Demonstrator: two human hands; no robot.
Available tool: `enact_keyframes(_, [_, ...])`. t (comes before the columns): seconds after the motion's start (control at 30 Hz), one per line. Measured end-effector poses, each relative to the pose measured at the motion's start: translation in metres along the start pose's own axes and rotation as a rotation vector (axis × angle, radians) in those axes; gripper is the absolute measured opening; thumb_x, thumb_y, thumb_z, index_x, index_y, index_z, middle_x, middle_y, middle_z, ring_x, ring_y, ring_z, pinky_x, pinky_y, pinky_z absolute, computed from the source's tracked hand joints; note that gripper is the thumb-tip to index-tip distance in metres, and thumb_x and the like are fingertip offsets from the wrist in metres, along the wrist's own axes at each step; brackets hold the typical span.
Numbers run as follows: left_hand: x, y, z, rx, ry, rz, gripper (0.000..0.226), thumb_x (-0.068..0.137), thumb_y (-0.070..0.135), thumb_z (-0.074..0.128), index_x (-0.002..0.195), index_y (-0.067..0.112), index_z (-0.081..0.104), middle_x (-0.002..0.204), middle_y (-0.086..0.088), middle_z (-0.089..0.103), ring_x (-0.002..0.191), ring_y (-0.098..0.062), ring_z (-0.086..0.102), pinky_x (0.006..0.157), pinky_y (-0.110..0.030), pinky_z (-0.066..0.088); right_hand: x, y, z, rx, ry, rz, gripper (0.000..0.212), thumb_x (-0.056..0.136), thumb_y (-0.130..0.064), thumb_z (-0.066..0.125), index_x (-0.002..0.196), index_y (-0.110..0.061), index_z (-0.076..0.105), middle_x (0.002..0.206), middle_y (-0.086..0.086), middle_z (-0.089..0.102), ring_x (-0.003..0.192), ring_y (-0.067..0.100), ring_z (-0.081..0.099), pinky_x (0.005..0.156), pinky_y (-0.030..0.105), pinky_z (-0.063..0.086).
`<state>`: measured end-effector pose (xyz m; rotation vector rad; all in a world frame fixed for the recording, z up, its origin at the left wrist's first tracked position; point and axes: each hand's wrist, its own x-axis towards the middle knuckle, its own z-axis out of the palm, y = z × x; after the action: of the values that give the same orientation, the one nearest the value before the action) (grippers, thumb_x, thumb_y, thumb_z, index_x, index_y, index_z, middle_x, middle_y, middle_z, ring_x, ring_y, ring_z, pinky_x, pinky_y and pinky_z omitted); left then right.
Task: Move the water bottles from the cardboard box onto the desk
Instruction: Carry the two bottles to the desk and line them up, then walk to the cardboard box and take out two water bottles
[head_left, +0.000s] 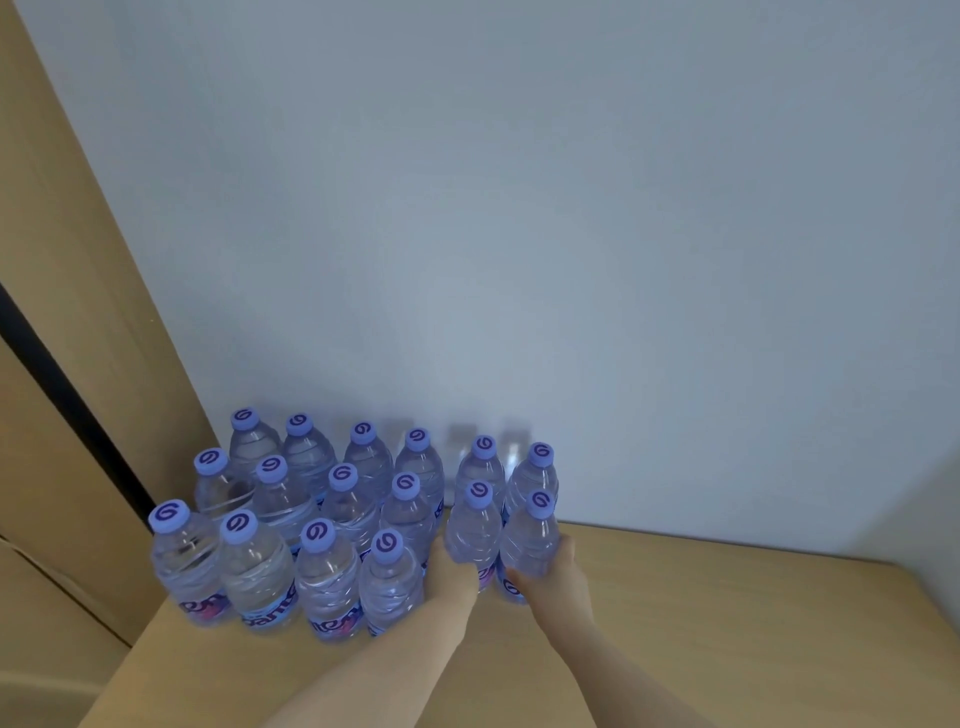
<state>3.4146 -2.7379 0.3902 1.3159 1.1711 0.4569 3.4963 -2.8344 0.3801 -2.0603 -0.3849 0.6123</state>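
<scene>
Pale wooden desk (727, 649), set against a plain grey-white wall (519, 208); tan cabinet panel (62, 260) at left. Massed clear plastic water bottles with purple caps (291, 499), upright in rows, leaving a gap at right. Cardboard box out of view. Left hand (453, 574) clasped round one clear purple-capped bottle (475, 525), right hand (545, 577) round its neighbour (530, 535), probably extending the row.

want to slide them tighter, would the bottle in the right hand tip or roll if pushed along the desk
The bottle in the right hand looks full, so probably heavy for its size. Tall and narrow, it may tip if pushed high; the right hand grips low. Upright on the desk, rolling seems unlikely.
</scene>
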Motion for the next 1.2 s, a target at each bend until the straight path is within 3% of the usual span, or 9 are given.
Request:
enact_keyframes(0.2, [-0.001,-0.011,0.003,0.075,0.075,-0.084,0.024,0.093,0.010,0.052,0.115,-0.002,0.052,0.113,-0.021,0.060,0.106,-0.035,0.055,0.091,-0.038,0.042,0.005,0.010,-0.008,0.049,-0.078,-0.020,0.051,0.076,-0.017,0.073,0.116,-0.019,0.041,0.105,-0.002,0.058,0.085,0.012,0.062,0.059,0.021,0.046])
enact_keyframes(0.27, [-0.004,-0.014,0.004,0.196,0.076,-0.043,0.011,0.095,0.011,0.049,0.097,0.001,0.054,0.099,-0.019,0.060,0.097,-0.033,0.055,0.081,-0.033,0.041,0.006,0.016,-0.013,0.024,-0.111,-0.014,0.052,0.083,-0.015,0.068,0.126,-0.015,0.038,0.104,-0.006,0.057,0.082,0.008,0.061,0.060,0.020,0.047])
enact_keyframes(0.37, [-0.011,-0.025,0.006,0.356,0.030,0.023,0.029,0.095,0.004,0.042,0.067,0.007,0.045,0.068,-0.004,0.043,0.079,-0.023,0.046,0.072,-0.037,0.041,0.001,0.024,-0.021,-0.048,-0.113,0.050,0.047,0.091,-0.012,0.054,0.135,-0.007,0.038,0.098,-0.008,0.056,0.075,0.004,0.057,0.056,0.021,0.042])
enact_keyframes(0.53, [-0.034,-0.045,0.003,0.551,-0.081,0.000,0.029,0.088,0.003,0.039,0.067,0.022,0.039,0.071,0.004,0.040,0.067,-0.014,0.040,0.067,-0.027,0.036,-0.025,0.033,-0.027,-0.228,-0.289,0.022,0.018,0.092,-0.012,0.043,0.104,-0.022,0.051,0.099,-0.005,0.057,0.075,0.005,0.053,0.056,0.018,0.041])
enact_keyframes(0.7, [-0.056,-0.053,-0.020,0.666,-0.153,-0.001,0.023,0.088,0.007,0.040,0.081,0.024,0.054,0.090,0.002,0.056,0.085,-0.017,0.053,0.077,-0.025,0.043,-0.050,0.021,-0.019,-0.368,-0.507,-0.057,0.013,0.088,-0.010,0.041,0.082,-0.017,0.051,0.079,0.001,0.051,0.066,0.013,0.047,0.060,0.021,0.039])
enact_keyframes(0.8, [-0.066,-0.065,-0.050,0.684,-0.119,-0.011,0.020,0.089,0.010,0.042,0.097,0.013,0.060,0.093,-0.006,0.062,0.085,-0.021,0.059,0.079,-0.033,0.049,-0.071,0.006,-0.005,-0.460,-0.664,-0.076,0.023,0.090,-0.016,0.042,0.104,-0.008,0.058,0.100,0.010,0.066,0.081,0.019,0.057,0.069,0.027,0.048])
enact_keyframes(0.9, [-0.077,-0.079,-0.090,0.708,-0.078,-0.062,0.020,0.091,0.013,0.042,0.100,0.013,0.060,0.089,-0.005,0.063,0.080,-0.022,0.058,0.078,-0.030,0.049,-0.098,-0.012,0.017,-0.516,-0.806,-0.107,0.014,0.092,-0.015,0.041,0.093,-0.012,0.054,0.094,0.011,0.060,0.080,0.021,0.054,0.069,0.029,0.045])
enact_keyframes(1.07, [-0.099,-0.103,-0.174,0.663,0.032,-0.162,0.026,0.093,0.009,0.043,0.111,0.008,0.062,0.115,-0.013,0.065,0.108,-0.028,0.062,0.080,-0.026,0.047,-0.149,-0.050,0.061,-0.640,-0.978,-0.116,0.023,0.100,-0.011,0.039,0.078,-0.015,0.045,0.100,0.010,0.054,0.088,0.020,0.051,0.059,0.020,0.040])
enact_keyframes(1.2, [-0.120,-0.121,-0.251,0.643,0.137,-0.234,0.027,0.094,0.010,0.045,0.115,0.009,0.063,0.119,-0.010,0.064,0.113,-0.025,0.060,0.085,-0.023,0.045,-0.190,-0.079,0.111,-0.765,-1.092,-0.246,0.014,0.102,-0.009,0.033,0.100,-0.010,0.047,0.106,0.010,0.052,0.094,0.021,0.049,0.081,0.030,0.046])
